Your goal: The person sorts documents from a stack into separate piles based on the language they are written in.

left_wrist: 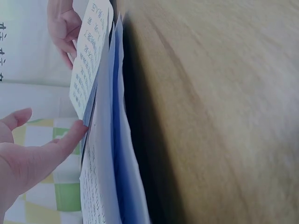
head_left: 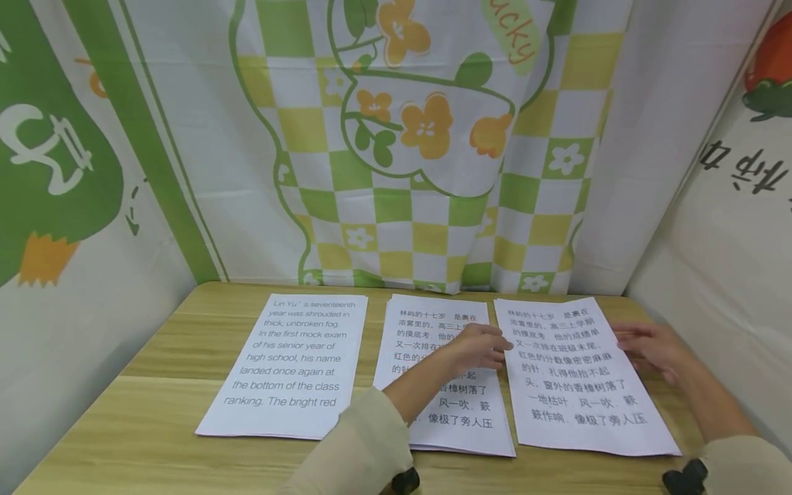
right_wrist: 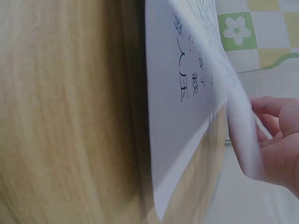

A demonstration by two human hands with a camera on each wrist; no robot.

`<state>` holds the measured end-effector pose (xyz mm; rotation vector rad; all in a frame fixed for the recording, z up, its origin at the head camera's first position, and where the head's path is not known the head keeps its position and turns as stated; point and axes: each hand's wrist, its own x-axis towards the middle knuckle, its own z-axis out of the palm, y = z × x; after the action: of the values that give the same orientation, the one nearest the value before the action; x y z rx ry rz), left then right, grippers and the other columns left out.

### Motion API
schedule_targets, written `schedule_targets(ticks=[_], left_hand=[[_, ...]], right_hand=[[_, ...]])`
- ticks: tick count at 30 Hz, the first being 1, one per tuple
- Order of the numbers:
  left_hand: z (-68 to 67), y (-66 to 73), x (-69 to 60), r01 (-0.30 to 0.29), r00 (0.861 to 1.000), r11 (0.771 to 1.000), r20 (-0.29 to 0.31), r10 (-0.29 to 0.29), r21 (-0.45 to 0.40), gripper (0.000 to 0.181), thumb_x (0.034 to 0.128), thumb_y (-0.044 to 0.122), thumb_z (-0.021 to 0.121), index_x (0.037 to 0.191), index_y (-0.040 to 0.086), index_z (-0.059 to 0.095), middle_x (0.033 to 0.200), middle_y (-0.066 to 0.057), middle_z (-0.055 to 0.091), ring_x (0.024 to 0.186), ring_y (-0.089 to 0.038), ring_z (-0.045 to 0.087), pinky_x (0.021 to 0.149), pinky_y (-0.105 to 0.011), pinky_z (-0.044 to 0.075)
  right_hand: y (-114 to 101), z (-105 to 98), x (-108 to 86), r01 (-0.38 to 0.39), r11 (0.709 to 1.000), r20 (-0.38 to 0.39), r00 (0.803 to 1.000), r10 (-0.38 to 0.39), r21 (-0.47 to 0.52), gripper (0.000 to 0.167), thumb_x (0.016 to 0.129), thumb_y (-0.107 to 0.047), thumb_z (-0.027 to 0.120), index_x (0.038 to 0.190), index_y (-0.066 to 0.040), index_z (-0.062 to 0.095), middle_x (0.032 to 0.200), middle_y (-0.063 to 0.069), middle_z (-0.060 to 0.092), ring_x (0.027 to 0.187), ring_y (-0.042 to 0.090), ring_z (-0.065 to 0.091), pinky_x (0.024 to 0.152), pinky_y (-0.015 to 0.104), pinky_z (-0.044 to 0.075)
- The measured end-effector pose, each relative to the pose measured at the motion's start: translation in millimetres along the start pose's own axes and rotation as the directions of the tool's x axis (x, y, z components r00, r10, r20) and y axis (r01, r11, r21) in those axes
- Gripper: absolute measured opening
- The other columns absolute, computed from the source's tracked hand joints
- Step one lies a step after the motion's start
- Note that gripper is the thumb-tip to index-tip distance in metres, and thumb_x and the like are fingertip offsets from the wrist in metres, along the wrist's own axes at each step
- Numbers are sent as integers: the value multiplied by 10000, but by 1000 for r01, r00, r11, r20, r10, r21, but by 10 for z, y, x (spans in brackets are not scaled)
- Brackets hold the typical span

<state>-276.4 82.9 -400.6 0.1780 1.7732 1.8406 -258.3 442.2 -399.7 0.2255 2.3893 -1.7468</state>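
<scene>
From here I see the right hand [head_left: 651, 348] pinching the rightmost page [head_left: 566, 385] by its edge; the left hand [head_left: 475, 348], thumb spread wide, touches its opposite edge.

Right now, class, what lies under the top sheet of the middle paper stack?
Beneath the top sheet, edges of further sheets show, with the wooden table below them. The covered faces of those sheets, including anything printed there, cannot be seen.

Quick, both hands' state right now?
Left hand: open, touching the edge of the rightmost paper.
Right hand: at that paper's opposite edge; grip cannot be told.
</scene>
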Motion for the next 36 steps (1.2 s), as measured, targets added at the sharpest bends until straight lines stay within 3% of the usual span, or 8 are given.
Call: schedule_targets(ticks=[4, 8, 14, 18, 26, 29, 36], left_hand=[[19, -19, 17, 7, 999, 1000, 33, -7, 15, 637, 928, 46, 717, 1492, -82, 451, 1298, -242, 656, 1248, -373, 633, 1025, -416, 572], [32, -26, 22, 1, 998, 1000, 57, -3, 26, 652, 927, 57, 719, 1504, -74, 444, 1292, -230, 661, 1268, -373, 617, 1040, -413, 563], [48, -14, 9, 11, 997, 1000, 70, -12, 17, 639, 936, 70, 713, 1503, -65, 450, 1300, -260, 648, 1283, -386, 604, 1063, -438, 545], [46, -5, 8, 21, 997, 1000, 79, -22, 9, 641, 948, 79, 704, 1512, -67, 436, 1321, -255, 635, 1297, -382, 593, 1064, -431, 545], [47, -21, 14, 25, 997, 1000, 70, -25, 8, 630, 940, 79, 713, 1496, -70, 457, 1295, -245, 649, 1288, -383, 597, 1056, -431, 551], [30, -35, -3, 24, 998, 1000, 62, -24, 9, 620, 943, 68, 710, 1491, -77, 458, 1281, -233, 659, 1279, -375, 606, 1048, -425, 557], [-78, -10, -94, -10, 999, 999, 39, 8, 52, 575, 960, 82, 685, 1477, -71, 486, 1253, -169, 681, 1225, -345, 645, 1004, -382, 584]], right_hand=[[5, 14, -6, 6, 996, -33, 999, -9, -86, 535, 1010, 13, 579, 1464, 191, 361, 951, -46, 749, 800, 85, 714, 711, 337, 649], [16, 49, -14, 1, 987, -79, 997, -14, -161, 579, 1023, -23, 561, 1486, 198, 294, 951, 8, 750, 783, 97, 708, 685, 333, 641], [0, 89, -41, -9, 961, -127, 992, -27, -275, 591, 1022, -65, 558, 1480, 212, 308, 1065, 205, 718, 821, 121, 693, 690, 304, 634], [-12, 94, -51, -1, 959, -122, 992, -35, -284, 600, 1025, -72, 560, 1478, 221, 299, 1151, 296, 666, 844, 92, 679, 719, 296, 642], [-7, 102, -45, -23, 954, -125, 992, -15, -300, 611, 1023, -91, 567, 1484, 208, 301, 1217, 354, 615, 877, 111, 672, 724, 295, 639], [-22, 137, -50, 8, 946, -131, 990, -53, -324, 599, 1014, -87, 562, 1473, 210, 317, 1234, 389, 579, 877, 119, 668, 711, 293, 635], [-181, 377, -74, 101, 918, -119, 980, -158, -383, 548, 999, -77, 594, 1432, 203, 407, 1141, 327, 655, 852, 165, 678, 657, 286, 611]])
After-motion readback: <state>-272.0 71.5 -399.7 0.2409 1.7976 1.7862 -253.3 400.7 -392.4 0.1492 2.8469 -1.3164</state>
